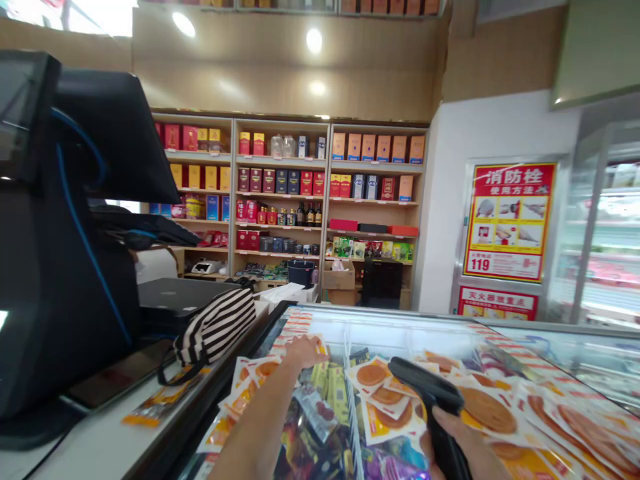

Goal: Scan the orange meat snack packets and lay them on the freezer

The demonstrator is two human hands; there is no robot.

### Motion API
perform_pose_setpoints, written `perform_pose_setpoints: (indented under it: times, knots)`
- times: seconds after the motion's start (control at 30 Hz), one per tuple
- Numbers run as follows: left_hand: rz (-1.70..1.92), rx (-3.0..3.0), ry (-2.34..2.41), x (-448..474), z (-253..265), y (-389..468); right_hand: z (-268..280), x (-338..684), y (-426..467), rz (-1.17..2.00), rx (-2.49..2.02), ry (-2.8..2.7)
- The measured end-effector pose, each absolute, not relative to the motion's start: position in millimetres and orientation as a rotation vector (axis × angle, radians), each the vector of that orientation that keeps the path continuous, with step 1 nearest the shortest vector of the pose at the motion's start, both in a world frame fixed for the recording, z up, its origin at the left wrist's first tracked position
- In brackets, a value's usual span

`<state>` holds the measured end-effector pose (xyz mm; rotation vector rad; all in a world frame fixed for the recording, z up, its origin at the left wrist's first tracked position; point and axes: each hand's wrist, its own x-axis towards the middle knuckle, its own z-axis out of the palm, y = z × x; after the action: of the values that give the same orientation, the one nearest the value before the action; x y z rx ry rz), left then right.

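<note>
My right hand (457,437) is wrapped around the handle of a black handheld barcode scanner (430,387), which sits above flat packets (393,403) of round orange-brown food on the glass top of a chest freezer. My left arm stretches forward over the same glass. At its end my left hand (303,351) is closed on the edge of a white and orange packet (321,347), mostly covered by the fingers. More flat packets (245,387) lie to the left of my forearm. Between the hands, wrapped goods (325,400) in green and silver show inside the freezer.
On the counter at left are a black register terminal (65,267), a phone (117,375), a striped pouch (220,327) and an orange snack packet (165,398). Shelves (280,160) of boxed goods line the back wall. A red poster (510,220) hangs at right.
</note>
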<state>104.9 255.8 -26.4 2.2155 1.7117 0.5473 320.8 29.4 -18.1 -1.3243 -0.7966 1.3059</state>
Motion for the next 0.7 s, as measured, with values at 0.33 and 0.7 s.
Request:
perform_pose_setpoints:
  times: [0.33, 0.7]
  knots:
    - [0.439, 2.363, 1.51, 67.7, -18.1, 142.0, -0.4, 283.1, 10.7, 1.403, -1.283, -0.917]
    - [0.267, 2.513, 1.817, 81.8, -28.9, 57.4, 0.8, 256.9, -5.2, 1.445, -1.164, -0.863]
